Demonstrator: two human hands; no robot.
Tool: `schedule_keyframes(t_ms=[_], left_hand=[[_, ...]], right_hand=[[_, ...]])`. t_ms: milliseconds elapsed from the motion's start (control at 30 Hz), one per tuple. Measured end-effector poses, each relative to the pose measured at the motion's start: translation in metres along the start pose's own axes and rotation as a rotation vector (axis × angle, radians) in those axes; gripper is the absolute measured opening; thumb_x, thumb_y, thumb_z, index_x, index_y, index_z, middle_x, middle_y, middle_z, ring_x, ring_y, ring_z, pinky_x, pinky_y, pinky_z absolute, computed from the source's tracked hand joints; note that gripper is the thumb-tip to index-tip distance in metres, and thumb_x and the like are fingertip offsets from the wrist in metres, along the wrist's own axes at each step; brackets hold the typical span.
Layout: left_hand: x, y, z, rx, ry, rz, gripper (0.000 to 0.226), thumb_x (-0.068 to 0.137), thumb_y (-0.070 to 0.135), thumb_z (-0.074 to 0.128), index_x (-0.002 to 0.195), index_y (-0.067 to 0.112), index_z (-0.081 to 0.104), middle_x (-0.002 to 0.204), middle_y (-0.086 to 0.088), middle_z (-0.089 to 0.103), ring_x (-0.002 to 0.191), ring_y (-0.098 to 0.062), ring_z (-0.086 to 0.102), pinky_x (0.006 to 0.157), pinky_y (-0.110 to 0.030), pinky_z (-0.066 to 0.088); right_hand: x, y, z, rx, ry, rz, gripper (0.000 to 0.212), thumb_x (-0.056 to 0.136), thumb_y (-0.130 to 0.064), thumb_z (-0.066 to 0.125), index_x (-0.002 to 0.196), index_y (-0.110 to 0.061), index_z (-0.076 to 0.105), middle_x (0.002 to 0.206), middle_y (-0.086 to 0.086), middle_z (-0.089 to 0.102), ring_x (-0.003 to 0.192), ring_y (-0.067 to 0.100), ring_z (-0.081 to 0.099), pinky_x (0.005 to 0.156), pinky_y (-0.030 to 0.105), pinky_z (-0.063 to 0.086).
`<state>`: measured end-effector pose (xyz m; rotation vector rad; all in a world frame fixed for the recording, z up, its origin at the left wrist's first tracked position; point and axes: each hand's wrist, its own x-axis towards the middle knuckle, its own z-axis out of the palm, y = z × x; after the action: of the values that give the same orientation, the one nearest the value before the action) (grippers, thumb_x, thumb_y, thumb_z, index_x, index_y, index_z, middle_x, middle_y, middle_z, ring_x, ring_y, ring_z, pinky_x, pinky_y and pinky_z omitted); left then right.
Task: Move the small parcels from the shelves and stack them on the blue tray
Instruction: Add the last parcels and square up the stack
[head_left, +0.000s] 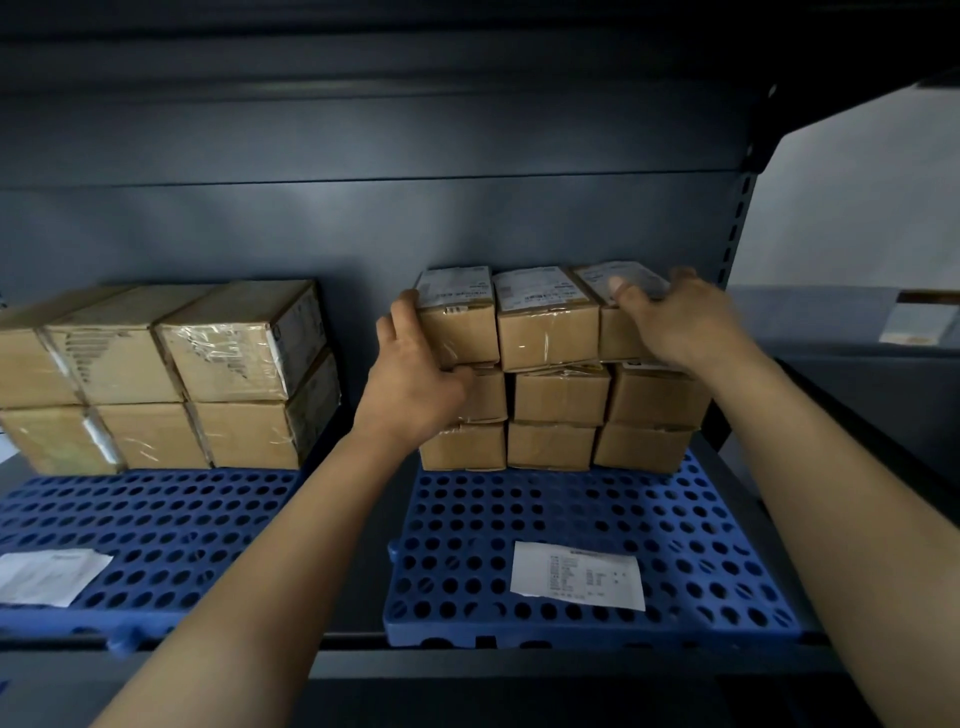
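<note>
A person's left grip (415, 374) and right grip (680, 322) clasp the top row of small brown cardboard parcels (545, 332) stacked on a blue perforated plastic tray (571, 631).

Stacked parcels (560, 396) (3x3) on tray (467, 525).

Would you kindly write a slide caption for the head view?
Left hand and right hand clasp the top row of parcels on a blue tray.
</note>
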<state>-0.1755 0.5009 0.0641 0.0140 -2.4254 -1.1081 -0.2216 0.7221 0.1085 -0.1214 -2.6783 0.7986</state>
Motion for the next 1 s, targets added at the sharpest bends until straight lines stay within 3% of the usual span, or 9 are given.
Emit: schedule_keyframes(t_ms=[333, 533, 867, 1000], left_hand=[[0.001, 0.005, -0.004, -0.029, -0.042, -0.008, 0.09, 0.076, 0.022, 0.07, 0.143, 0.028, 0.01, 0.141, -0.004, 0.025, 0.12, -0.025, 0.042, 0.085, -0.028, 0.039], [0.003, 0.012, -0.004, -0.067, -0.063, 0.05, 0.087, 0.076, 0.018, 0.07, 0.142, 0.027, 0.014, 0.14, -0.002, 0.029, 0.106, -0.008, 0.034, 0.086, -0.024, 0.035], [0.006, 0.009, -0.001, -0.111, -0.057, 0.05, 0.088, 0.078, 0.02, 0.069, 0.143, 0.027, 0.011, 0.144, -0.002, 0.029, 0.119, -0.013, 0.038, 0.09, -0.024, 0.036], [0.006, 0.009, 0.0, -0.082, -0.042, 0.043, 0.086, 0.08, 0.02, 0.068, 0.143, 0.026, 0.011, 0.142, -0.003, 0.028, 0.109, -0.01, 0.036, 0.086, -0.025, 0.036]], right_hand=[[0.0, 0.003, -0.006, 0.036, 0.034, 0.016, 0.075, 0.094, -0.059, 0.034, 0.142, -0.002, 0.031, 0.143, 0.023, 0.038, 0.129, 0.036, 0.041, 0.099, 0.039, 0.038], [0.001, 0.005, -0.007, 0.023, 0.021, 0.013, 0.077, 0.094, -0.061, 0.031, 0.146, -0.004, 0.027, 0.146, 0.022, 0.035, 0.132, 0.035, 0.038, 0.102, 0.039, 0.036], [0.001, 0.011, -0.01, 0.031, 0.023, 0.031, 0.076, 0.094, -0.059, 0.033, 0.145, -0.003, 0.028, 0.145, 0.023, 0.035, 0.131, 0.037, 0.038, 0.102, 0.039, 0.037], [0.0, 0.01, -0.01, 0.024, 0.032, 0.029, 0.074, 0.094, -0.059, 0.034, 0.142, -0.003, 0.032, 0.143, 0.025, 0.035, 0.128, 0.038, 0.041, 0.099, 0.04, 0.039]])
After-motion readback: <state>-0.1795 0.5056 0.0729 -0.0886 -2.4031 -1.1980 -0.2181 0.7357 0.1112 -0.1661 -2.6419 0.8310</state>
